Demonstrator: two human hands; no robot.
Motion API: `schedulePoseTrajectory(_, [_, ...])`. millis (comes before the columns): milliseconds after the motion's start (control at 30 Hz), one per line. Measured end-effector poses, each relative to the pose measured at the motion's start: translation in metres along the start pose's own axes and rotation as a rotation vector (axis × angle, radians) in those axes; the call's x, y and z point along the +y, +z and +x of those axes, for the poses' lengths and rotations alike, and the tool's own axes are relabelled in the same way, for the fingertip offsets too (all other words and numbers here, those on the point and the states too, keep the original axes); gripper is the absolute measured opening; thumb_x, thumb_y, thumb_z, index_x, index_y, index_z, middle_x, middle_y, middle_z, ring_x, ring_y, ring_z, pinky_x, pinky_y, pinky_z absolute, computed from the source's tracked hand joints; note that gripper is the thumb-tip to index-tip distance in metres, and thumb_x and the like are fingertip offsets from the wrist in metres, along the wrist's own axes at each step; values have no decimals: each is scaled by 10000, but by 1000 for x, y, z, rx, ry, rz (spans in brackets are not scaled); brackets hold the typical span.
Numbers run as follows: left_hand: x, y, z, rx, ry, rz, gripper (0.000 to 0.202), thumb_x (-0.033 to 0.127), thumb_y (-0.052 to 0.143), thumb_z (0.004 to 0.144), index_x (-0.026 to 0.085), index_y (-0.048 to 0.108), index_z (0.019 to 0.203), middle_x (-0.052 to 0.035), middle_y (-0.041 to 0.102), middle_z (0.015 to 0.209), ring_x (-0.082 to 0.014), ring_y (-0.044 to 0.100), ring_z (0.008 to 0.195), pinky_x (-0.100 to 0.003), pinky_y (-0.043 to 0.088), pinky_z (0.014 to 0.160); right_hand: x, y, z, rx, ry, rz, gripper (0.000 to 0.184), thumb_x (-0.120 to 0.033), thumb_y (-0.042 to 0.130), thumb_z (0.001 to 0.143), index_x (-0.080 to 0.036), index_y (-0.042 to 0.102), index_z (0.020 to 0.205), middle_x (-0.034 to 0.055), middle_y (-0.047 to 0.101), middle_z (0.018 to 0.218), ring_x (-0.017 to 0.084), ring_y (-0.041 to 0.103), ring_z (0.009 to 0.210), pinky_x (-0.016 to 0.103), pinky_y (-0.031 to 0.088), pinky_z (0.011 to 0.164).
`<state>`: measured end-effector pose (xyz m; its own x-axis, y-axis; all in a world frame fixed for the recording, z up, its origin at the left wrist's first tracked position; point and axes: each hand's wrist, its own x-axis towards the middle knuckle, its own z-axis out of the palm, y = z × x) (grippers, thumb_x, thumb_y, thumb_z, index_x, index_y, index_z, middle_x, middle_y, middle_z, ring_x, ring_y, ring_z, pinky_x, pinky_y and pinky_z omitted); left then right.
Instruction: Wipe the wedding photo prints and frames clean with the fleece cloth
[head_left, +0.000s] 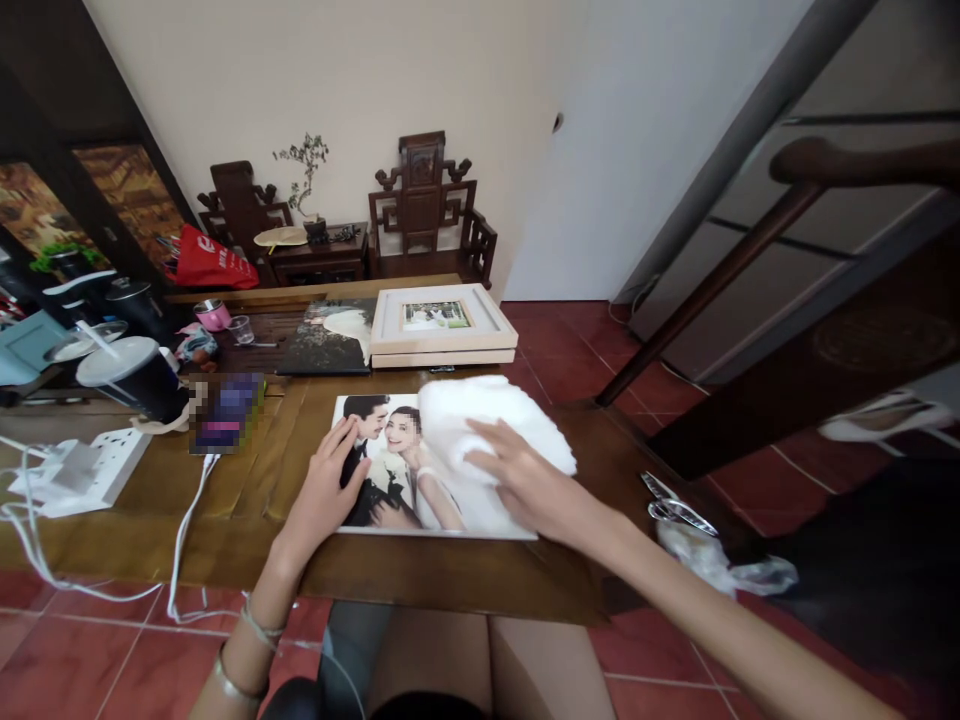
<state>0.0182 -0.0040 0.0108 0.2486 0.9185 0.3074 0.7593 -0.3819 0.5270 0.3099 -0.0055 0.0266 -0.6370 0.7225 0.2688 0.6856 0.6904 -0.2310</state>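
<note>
A large photo panel [390, 500] of a couple lies flat on the wooden table in front of me. My left hand [334, 475] rests on its left edge, fingers stretched out and thumb apart, holding nothing. Over the panel's right part lies a fluffy white towel [525, 415], bunched up and hiding that side of the picture. My right hand [517, 470] presses on the towel with fingers bent into it, slightly blurred.
Behind the panel are a stacked pair of framed pictures [491, 325] and a dark photo panel [330, 340]. On the left are a phone [229, 412], a lidded cup [135, 375] and a power strip [112, 470] with cables. Scissors [679, 508] and plastic wrap lie right.
</note>
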Motion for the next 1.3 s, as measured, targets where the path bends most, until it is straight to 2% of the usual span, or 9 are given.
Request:
schedulePoseTrajectory(233, [-1,0,1,-30,-7,11,483,351,430,943,243,389,1411,-94,389,1488,-235,318,1390,-488,274,1125,-53,6,-68,-9,-137,65,422,-6,443,620,-295,637,859,23,486,1407,294,294,1378,602,283,1100])
schedulePoseTrajectory(333, [-1,-1,2,-43,-17,15,479,349,433,940,233,398,1404,-98,388,1487,-236,316,1390,-489,275,1124,-47,0,-54,-54,-104,61,529,10,428,574,-321,642,927,-15,480,1411,278,310,1373,547,287,1125])
schedulePoseTrajectory(533, [-1,-2,1,-39,-7,-2,455,339,444,935,215,420,1372,-108,403,1473,-221,318,1388,-462,279,1126,8,-6,26,-42,-36,38,588,76,374,605,-141,600,1102,171,577,1269,322,384,1327,570,329,1074])
schedulePoseTrajectory(633, [-1,-2,1,-38,-19,-30,434,323,390,955,216,400,1376,-111,398,1471,-213,321,1384,-461,262,1134,29,-2,53,-20,-5,-37,579,86,361,642,-113,570,1144,195,567,1263,320,409,1305,571,357,1039])
schedulePoseTrajectory(733, [0,-2,1,-30,-41,-51,426,286,305,974,209,378,1387,-113,390,1469,-203,317,1382,-454,240,1147,25,1,47,-20,6,-67,557,93,358,661,-108,586,1128,199,559,1268,318,355,1338,569,316,1069])
schedulePoseTrajectory(900, [-1,-1,1,-37,-34,-24,446,253,301,966,191,365,1404,-116,366,1480,-217,294,1387,-474,234,1150,-26,6,-17,-7,-87,-35,492,82,394,631,-168,652,968,135,476,1399,313,232,1399,626,222,1098])
schedulePoseTrajectory(1067, [-3,1,1,-16,-15,6,445,235,323,960,181,383,1397,-118,395,1461,-215,317,1369,-469,255,1145,-62,9,-61,139,-159,-2,296,-16,448,782,-232,646,740,37,546,1355,267,362,1348,568,313,1087])
schedulePoseTrajectory(1167, [-4,1,2,-24,-15,14,448,239,322,959,159,385,1395,-124,392,1464,-210,312,1371,-458,254,1148,-55,4,-51,81,-142,13,377,32,438,698,-245,660,826,32,532,1368,272,376,1340,540,305,1108])
schedulePoseTrajectory(1300, [-5,0,2,-34,-17,7,449,242,328,956,168,389,1394,-117,385,1472,-215,302,1381,-468,257,1145,-19,-1,-5,8,-87,12,551,90,388,580,-169,636,998,140,523,1354,305,323,1364,566,283,1103])
